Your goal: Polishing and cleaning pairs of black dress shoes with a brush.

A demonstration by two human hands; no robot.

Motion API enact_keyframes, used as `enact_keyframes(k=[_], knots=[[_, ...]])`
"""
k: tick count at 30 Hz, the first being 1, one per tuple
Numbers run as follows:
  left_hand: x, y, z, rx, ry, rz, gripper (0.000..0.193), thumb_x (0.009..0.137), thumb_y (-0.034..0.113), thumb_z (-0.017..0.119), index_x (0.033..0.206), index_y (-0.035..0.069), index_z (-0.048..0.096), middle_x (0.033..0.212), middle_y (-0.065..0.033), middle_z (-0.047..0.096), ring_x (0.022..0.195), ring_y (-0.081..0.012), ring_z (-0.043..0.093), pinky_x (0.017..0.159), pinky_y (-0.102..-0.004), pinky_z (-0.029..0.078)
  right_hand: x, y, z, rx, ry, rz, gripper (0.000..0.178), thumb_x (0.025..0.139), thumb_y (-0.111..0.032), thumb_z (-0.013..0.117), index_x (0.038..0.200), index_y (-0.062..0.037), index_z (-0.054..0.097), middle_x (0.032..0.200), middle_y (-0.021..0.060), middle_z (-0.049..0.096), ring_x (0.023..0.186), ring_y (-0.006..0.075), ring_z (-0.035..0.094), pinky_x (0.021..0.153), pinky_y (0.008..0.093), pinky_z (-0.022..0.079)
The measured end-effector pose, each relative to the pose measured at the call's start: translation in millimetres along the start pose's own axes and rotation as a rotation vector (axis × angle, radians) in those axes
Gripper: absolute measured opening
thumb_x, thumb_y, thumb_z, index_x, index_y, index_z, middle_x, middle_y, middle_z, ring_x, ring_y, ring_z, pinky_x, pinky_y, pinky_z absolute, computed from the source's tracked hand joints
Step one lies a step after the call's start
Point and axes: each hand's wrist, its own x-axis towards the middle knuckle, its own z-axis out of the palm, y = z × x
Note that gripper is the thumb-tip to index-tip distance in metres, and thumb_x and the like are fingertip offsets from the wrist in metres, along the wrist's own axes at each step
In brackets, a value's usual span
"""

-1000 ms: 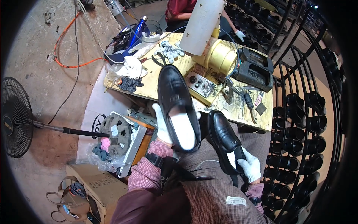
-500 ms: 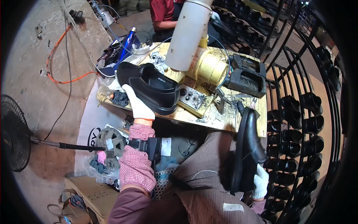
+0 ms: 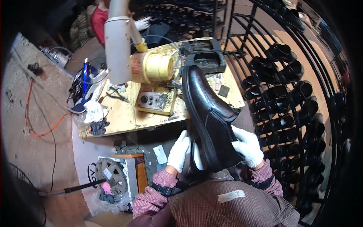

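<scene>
My right hand, in a white glove, is closed round the heel opening of a black leather slip-on shoe. The shoe is tilted with its toe up and its sole edge to the left. To its left, my white-gloved left hand closes on a second black shoe, mostly hidden behind the first; its pale lining shows near my fingers. Both shoes are close together over my lap, at the near edge of the wooden workbench.
A yellow machine with a grey duct, a control box and pliers stand or lie on the bench. Racks of black shoes line the right. A fan stands left; another person's gloved hand shows beyond.
My left hand has brought its shoe down from over the bench toward my lap. My right hand has raised the other shoe in front of it. The view has swung right.
</scene>
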Motion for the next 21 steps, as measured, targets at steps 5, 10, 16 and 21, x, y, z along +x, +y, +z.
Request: enact_keyframes(k=[5,10,16,21], knots=[[-44,25,-17,-0.439,-0.199,0.228,0.099,0.095,0.064,0.060,0.163,0.003,0.020,0.159,-0.0103,0.039,0.133,-0.0222,0.051,0.113,-0.0348,0.041,22,-1,47,-0.370,-0.218,-0.124,0.066,0.086,-0.016,0.075,0.148,-0.0041,0.053,0.126,0.0213,0.070,0.110,0.0273,0.071,0.097,0.0336,0.053],[-40,49,-31,-0.676,-0.262,0.130,0.129,0.070,0.097,0.050,0.151,-0.003,0.036,0.140,-0.0180,0.054,0.129,-0.0330,0.055,0.112,-0.0458,0.044,27,6,66,-0.114,-0.430,0.044,0.063,0.094,-0.017,0.068,0.152,-0.0044,0.047,0.132,0.0170,0.068,0.105,0.0220,0.073,0.098,0.0307,0.053],[11,73,-71,-0.707,-0.207,0.297,0.117,0.076,0.090,0.055,0.157,0.010,0.030,0.140,-0.0176,0.054,0.125,-0.0368,0.057,0.108,-0.0511,0.048,7,20,32,0.027,-0.089,0.063,0.064,0.091,-0.005,0.065,0.151,0.0048,0.045,0.135,0.0265,0.064,0.102,0.0207,0.072,0.094,0.0314,0.055],[38,95,-86,-0.673,-0.187,0.403,0.105,0.086,0.087,0.041,0.164,0.018,0.024,0.164,-0.0113,0.034,0.147,-0.0336,0.038,0.123,-0.0495,0.030,-11,29,12,-0.233,0.000,0.098,0.060,0.094,-0.013,0.065,0.149,0.0037,0.049,0.130,0.0262,0.067,0.103,0.0243,0.073,0.091,0.0339,0.057]])
